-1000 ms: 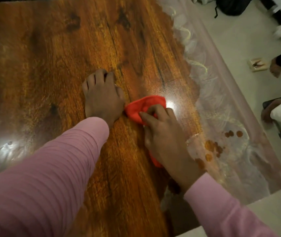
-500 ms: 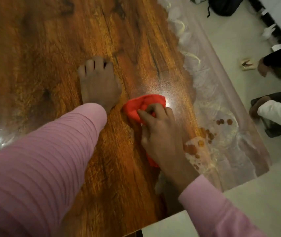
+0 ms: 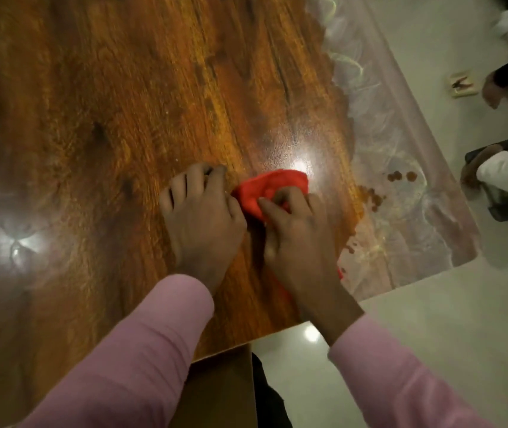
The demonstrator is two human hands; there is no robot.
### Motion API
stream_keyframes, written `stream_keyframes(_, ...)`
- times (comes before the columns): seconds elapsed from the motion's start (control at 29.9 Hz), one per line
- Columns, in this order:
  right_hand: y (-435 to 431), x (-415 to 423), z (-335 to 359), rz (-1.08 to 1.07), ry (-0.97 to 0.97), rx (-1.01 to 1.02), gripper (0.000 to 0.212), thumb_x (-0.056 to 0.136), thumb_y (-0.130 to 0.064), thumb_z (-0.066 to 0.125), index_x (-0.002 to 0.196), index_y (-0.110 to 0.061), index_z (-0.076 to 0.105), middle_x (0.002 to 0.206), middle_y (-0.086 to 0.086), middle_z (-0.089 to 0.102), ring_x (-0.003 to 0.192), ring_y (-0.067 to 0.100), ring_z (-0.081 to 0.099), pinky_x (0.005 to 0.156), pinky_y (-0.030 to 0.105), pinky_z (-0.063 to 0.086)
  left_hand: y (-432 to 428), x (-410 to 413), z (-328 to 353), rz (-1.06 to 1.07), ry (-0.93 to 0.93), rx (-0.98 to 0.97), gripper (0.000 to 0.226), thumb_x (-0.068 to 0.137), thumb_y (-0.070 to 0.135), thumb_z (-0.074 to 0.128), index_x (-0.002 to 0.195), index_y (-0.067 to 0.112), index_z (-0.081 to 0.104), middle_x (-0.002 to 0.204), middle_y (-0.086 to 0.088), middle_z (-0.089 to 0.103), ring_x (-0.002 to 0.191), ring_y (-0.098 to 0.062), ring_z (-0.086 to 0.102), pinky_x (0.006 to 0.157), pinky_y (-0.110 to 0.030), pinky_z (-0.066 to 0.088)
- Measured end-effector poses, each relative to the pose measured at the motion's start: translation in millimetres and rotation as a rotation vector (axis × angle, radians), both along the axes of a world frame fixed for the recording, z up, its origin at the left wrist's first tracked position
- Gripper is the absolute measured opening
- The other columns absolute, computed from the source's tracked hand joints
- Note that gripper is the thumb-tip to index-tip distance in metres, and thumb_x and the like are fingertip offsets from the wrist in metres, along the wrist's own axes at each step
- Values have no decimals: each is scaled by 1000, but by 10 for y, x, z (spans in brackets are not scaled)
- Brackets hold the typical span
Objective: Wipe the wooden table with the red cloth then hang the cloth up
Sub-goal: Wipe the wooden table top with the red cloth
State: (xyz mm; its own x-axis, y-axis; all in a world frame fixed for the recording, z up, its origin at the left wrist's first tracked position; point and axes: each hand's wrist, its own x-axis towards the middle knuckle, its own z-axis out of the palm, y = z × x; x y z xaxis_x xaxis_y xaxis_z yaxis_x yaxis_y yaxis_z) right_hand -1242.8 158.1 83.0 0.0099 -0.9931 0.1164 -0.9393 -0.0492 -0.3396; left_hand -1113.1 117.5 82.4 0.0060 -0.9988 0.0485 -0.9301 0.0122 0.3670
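A bunched red cloth (image 3: 269, 188) lies on the glossy wooden table (image 3: 116, 97), near its right side. My right hand (image 3: 299, 239) covers most of the cloth, and its fingers curl into the fabric and grip it. A strip of red shows under the wrist. My left hand (image 3: 200, 217) rests flat on the wood just left of the cloth, fingers spread and slightly bent, its edge touching the fabric.
The table's right part is a clear, pale resin strip (image 3: 407, 193) with brown spots. Its near edge (image 3: 277, 330) and a wooden leg lie close below my wrists. Other people's feet (image 3: 481, 168) and a small object are on the pale floor at right.
Both hands and the cloth have drawn back toward the table's near edge, which now shows under my wrists. My left hand has closed up against the cloth.
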Motion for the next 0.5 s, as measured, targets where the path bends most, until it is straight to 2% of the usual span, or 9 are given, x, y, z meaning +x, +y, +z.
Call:
stream_keyframes(0.1,110,-203,2,36,18,-11,36,83,-15,53,116,-16,68,112,6,59,97,26,48,77,35,42,145,-90,1,-49,-11,-5,50,84,28,38,129,18,57,130,-6,53,120,-28,45,99,-48,35)
stream_keyframes(0.23,-76,-616,32,-280,16,-2,35,89,-14,53,121,-15,66,116,8,56,104,30,46,81,36,44,313,-93,-91,-102,-53,8,54,84,29,32,132,18,54,134,-6,50,124,-27,42,103,-47,31)
stream_keyframes(0.3,-91,-602,38,-354,6,-17,33,89,-14,53,119,-17,67,113,6,55,106,29,45,82,37,45,345,-73,-145,-110,-67,-1,50,87,27,35,132,18,53,134,-7,48,124,-28,41,103,-46,29)
stream_keyframes(0.4,173,-320,44,-266,8,-17,33,87,-14,55,117,-19,67,111,5,55,104,27,46,78,31,39,344,-89,-189,-97,-34,-8,43,90,21,45,132,17,52,134,-8,48,125,-29,40,105,-48,27)
stream_keyframes(0.5,665,-7,47,-40,12,8,35,82,-17,58,115,-18,69,109,5,58,97,24,50,75,27,36,338,-74,-179,-79,48,-35,46,88,22,34,130,17,54,132,-7,50,124,-28,41,105,-47,27)
